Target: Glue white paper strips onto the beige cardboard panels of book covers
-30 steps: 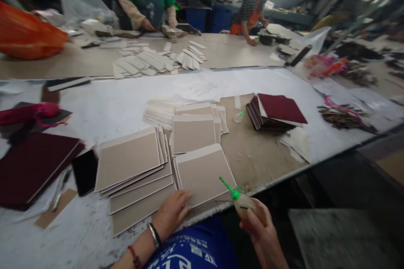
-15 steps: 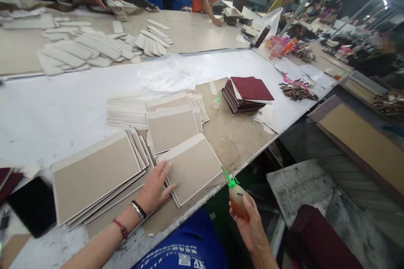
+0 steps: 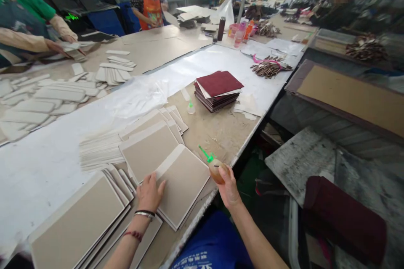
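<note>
My left hand (image 3: 150, 192) lies flat, fingers spread, on the near-left edge of a tan cardboard panel (image 3: 183, 180) with a white strip along one side. My right hand (image 3: 227, 185) grips a small glue bottle (image 3: 216, 168) with a green nozzle pointing up and left, held just off the panel's right corner at the table edge. More tan panels (image 3: 148, 149) lie fanned behind it, and a larger stack of panels (image 3: 77, 222) sits at my left.
A stack of maroon covers (image 3: 218, 90) and a second small glue bottle (image 3: 191, 107) sit further along the table. White strips (image 3: 47, 96) cover the far table, where other people work. A dark red stool (image 3: 344, 214) stands at the right.
The view has swung to the right. My right hand with the glue bottle has risen closer to the panel's corner. My left hand stays pressed on the panel.
</note>
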Available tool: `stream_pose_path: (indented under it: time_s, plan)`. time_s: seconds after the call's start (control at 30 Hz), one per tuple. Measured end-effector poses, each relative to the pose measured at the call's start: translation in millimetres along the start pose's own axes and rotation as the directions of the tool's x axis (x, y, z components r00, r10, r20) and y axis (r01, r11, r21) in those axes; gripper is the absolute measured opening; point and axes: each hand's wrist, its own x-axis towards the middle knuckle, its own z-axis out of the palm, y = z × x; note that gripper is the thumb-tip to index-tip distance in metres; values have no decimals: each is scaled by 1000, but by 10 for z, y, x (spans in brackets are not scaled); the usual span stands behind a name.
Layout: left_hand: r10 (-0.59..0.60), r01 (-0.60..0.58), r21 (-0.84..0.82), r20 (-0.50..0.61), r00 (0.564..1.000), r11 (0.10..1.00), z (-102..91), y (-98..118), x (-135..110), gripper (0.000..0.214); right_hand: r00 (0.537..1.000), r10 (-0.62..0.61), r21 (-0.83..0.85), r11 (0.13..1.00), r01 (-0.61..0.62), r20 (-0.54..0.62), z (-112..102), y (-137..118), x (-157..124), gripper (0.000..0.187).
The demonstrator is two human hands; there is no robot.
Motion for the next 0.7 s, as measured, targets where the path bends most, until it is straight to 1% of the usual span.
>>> stream_pose_path:
  time_s: [0.1, 0.2, 0.3, 0.37, 0.43, 0.53, 0.57, 0.63, 0.7]
  plan:
    - [-33, 32, -50, -21, 999, 998, -65, -11, 82, 48, 1000, 7, 24, 1000, -7, -7, -26, 1, -9, 38]
    - [-93, 87, -124, -40, 995, 988, -152, -25, 140, 48, 1000, 25, 45, 999, -25, -9, -36, 1, 0, 34]
    - [-127, 121, -232, -10, 992, 965, -258, -48, 164, 42, 999, 46, 65, 997, -46, -2, -34, 2, 21, 31]
    - [-114, 129, -324, 64, 991, 937, -347, -70, 161, 36, 998, 64, 78, 995, -64, 3, -34, -1, 33, 30]
    - [-63, 138, -433, 183, 981, 891, -455, -93, 145, 36, 997, 82, 90, 992, -83, 7, -41, -16, 40, 29]
    - [47, 174, -567, 354, 934, 805, -646, -95, 126, 41, 988, 151, 120, 981, -151, 14, -89, -80, 43, 28]
    - [67, 197, -597, 389, 919, 777, -708, -74, 134, 42, 982, 190, 133, 973, -191, 18, -117, -118, 44, 27]
    - [53, 279, -659, 436, 898, 699, -807, 19, 194, 41, 965, 261, 163, 952, -259, 12, -191, -220, 51, 26]
    - [23, 354, -714, 459, 888, 605, -848, 187, 323, 40, 962, 273, 192, 945, -266, -13, -282, -359, 73, 27]
